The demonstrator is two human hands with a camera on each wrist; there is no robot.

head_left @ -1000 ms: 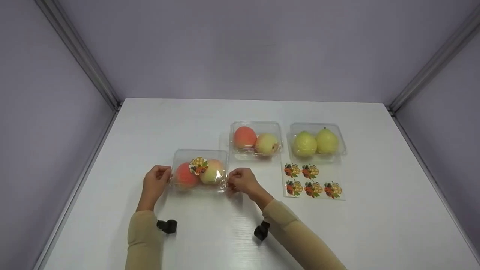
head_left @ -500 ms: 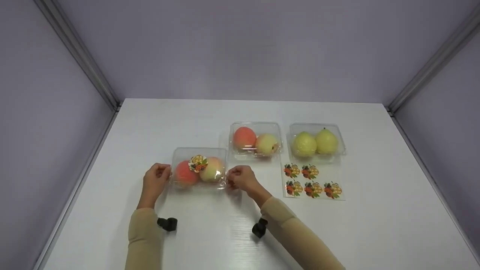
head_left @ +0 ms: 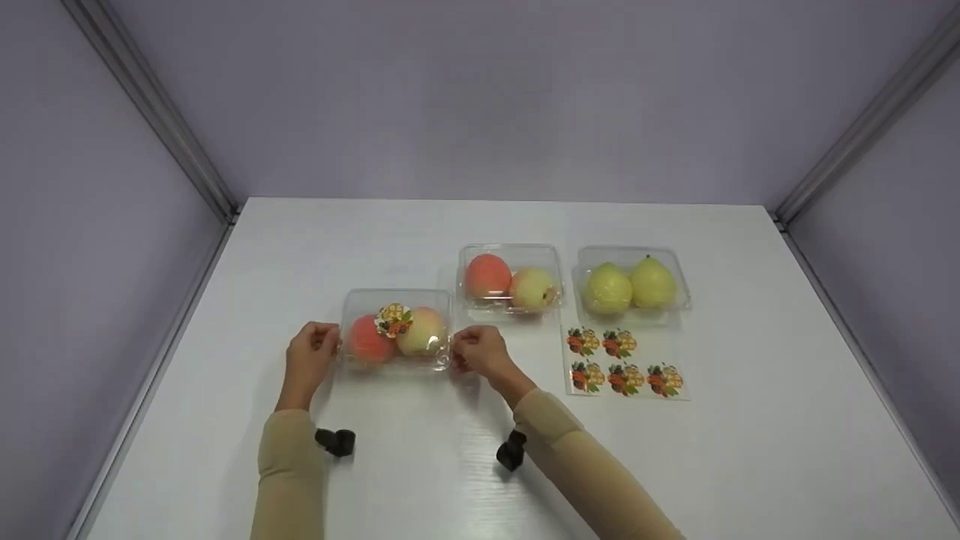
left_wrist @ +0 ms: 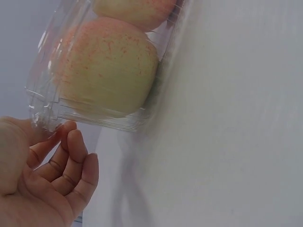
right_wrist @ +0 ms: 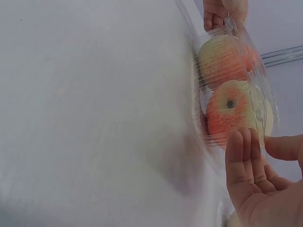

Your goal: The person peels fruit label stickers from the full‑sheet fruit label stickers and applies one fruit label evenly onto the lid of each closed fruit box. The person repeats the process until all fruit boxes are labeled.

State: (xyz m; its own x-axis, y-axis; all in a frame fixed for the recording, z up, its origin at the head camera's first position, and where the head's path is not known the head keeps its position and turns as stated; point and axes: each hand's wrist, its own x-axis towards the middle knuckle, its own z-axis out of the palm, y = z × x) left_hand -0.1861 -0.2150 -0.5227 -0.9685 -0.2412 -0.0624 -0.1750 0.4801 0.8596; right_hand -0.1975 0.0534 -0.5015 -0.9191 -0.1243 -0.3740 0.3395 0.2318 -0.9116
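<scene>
A clear plastic clamshell box (head_left: 397,365) with two peaches inside stands at the middle left of the table, a round fruit sticker (head_left: 394,321) on its lid. My left hand (head_left: 310,356) pinches the box's left rim between thumb and fingertips. On the opposite side, the right hand (head_left: 484,351) pinches the right rim. In the left wrist view, a pale peach (left_wrist: 111,68) shows through the plastic above the curled fingers of the left hand (left_wrist: 52,175). The right wrist view shows both peaches, the nearer peach (right_wrist: 232,109) close to the right hand (right_wrist: 265,184).
Behind and to the right stands a second clear box (head_left: 510,307) with two peaches. Beside it is a box (head_left: 630,255) of two yellow-green pears. A sheet (head_left: 660,341) with several fruit stickers lies in front of the pears. Walls enclose the white table (head_left: 750,450).
Both hands have moved the stickered box slightly away from me, toward the back of the table. The grips look the same. The other boxes and the sticker sheet stay in place.
</scene>
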